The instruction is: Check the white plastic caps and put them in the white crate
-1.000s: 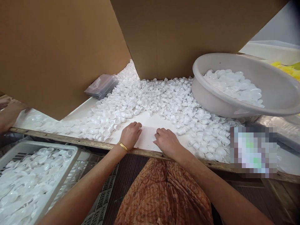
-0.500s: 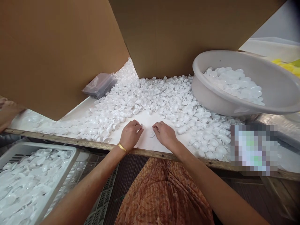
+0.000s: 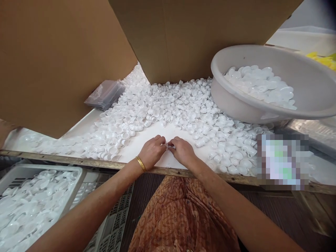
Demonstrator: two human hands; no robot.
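My left hand [image 3: 152, 151], with a gold bangle on the wrist, and my right hand [image 3: 184, 150] meet over the bare patch near the table's front edge. Fingertips of both are pinched around a small white plastic piece [image 3: 167, 145], mostly covered by the fingers, so its exact shape cannot be made out. Around the patch lies a broad heap of tiny white toy cups [image 3: 173, 101], many with little handles. Some on the left side sit nested in short stacks [image 3: 110, 152].
A grey basin [image 3: 236, 106] with white saucer-like discs [image 3: 262, 85] stands tilted at right. Brown cardboard panels [image 3: 204, 38] rise behind. A plastic-wrapped pack [image 3: 105, 94] lies at left. Below the wooden table edge [image 3: 86, 161] sits a white crate [image 3: 78, 175] full of white pieces.
My hands have come together from a small gap, and both now pinch the white piece. The white disc that lay by my right fingers no longer shows on the table. The view has shifted slightly.
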